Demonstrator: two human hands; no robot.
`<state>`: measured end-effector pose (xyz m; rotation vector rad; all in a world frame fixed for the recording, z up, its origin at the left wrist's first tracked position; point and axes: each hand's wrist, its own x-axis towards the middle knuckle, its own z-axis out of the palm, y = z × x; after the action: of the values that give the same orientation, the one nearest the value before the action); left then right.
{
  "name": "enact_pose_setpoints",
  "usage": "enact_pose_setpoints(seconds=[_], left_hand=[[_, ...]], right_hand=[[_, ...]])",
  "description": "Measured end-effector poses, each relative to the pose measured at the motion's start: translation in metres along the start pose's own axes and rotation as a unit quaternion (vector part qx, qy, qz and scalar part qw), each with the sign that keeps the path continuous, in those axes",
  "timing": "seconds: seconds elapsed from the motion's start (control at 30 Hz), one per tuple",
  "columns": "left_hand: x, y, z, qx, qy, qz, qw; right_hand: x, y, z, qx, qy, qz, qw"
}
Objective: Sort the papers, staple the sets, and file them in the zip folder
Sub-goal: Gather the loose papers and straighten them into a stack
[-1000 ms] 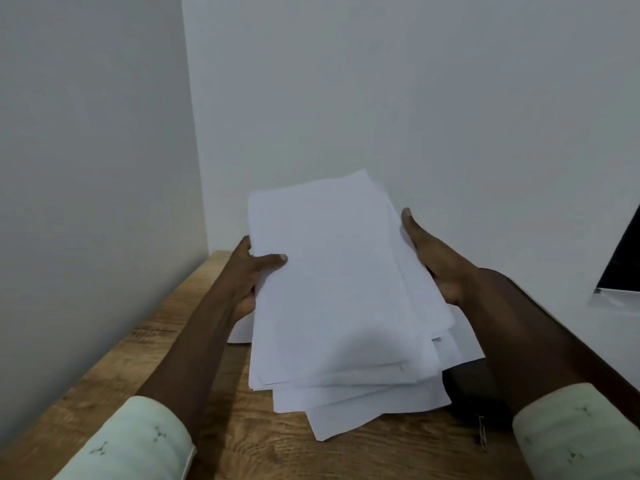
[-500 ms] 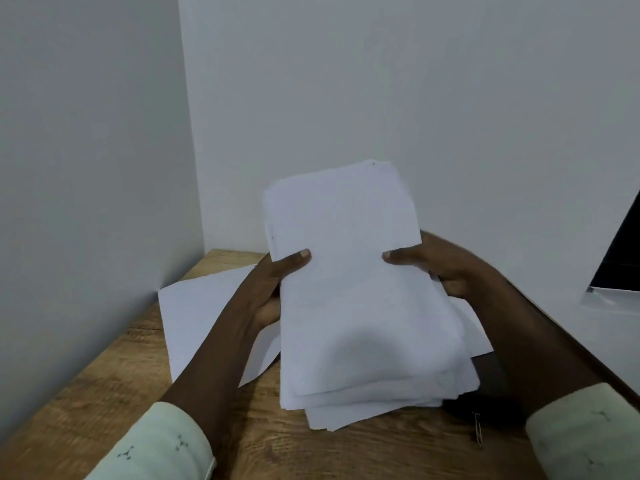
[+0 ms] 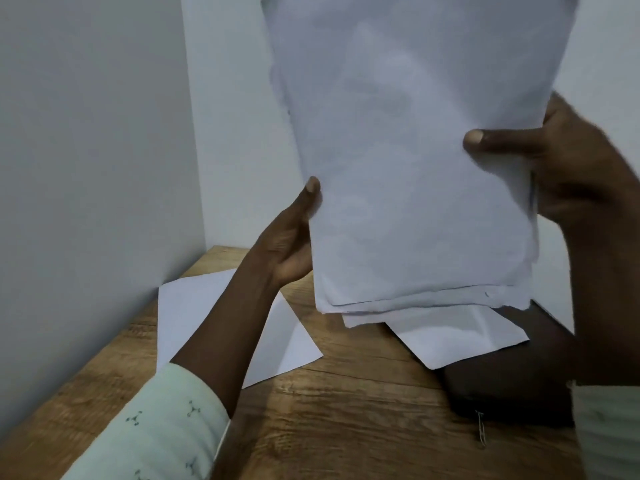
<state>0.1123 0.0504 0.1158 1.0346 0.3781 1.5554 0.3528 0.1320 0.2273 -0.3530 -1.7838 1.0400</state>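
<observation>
From my seat, a pale patterned sleeve point(image 3: 166, 420) comes in at the lower left. Under that forearm a loose sheet point(image 3: 194, 317) lies flat on the wooden table point(image 3: 346, 410), close to the corner of the walls.

My left hand point(image 3: 287, 244) is raised off the table. Its palm is against the left edge of the stack of papers point(image 3: 408, 168) and its thumb is laid on the front face. The fingers are hidden behind the paper.

The stack stands nearly upright between my two hands, clear of the table, and its top runs out of view. The lower edges are uneven, with several sheets stepped below the front one. The faces look blank, and any print is too faint for me to read.

Below the stack and between the hands, another sheet point(image 3: 450, 334) lies flat. It partly covers the zip folder point(image 3: 502, 393), which is dark and sits under my right forearm. A small metal piece point(image 3: 481, 433) lies at the folder's near edge, and I cannot tell whether it is a clip or a zip pull.

My right hand point(image 3: 561, 168) pinches the stack's right edge, with the thumb across the front and the fingers behind. This hand is blurred.
</observation>
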Motion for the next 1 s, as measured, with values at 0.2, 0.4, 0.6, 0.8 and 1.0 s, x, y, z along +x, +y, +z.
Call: enact_pose_setpoints(seconds=[0.2,0.4,0.6,0.8,1.0], left_hand=[[-0.020,0.039,-0.018,0.251,0.197,0.100,0.943],[-0.101,0.073,-0.092,0.228,0.403,0.002,0.886],[-0.140,0.066,-0.134,0.317,0.535,-0.178,0.763],[-0.140,0.059,-0.154,0.476,0.516,-0.147,0.697],[-0.139,0.052,-0.147,0.524,0.490,-0.168,0.676]], right_hand=[[0.005,0.065,0.061,0.073,-0.083,0.148,0.983],[-0.014,0.157,0.116,0.106,-0.064,0.397,0.909],[-0.035,0.195,0.182,-0.323,-0.196,0.354,0.856],[-0.032,0.185,0.225,-0.308,-0.205,0.323,0.871],[-0.038,0.189,0.238,-0.330,-0.229,0.323,0.857]])
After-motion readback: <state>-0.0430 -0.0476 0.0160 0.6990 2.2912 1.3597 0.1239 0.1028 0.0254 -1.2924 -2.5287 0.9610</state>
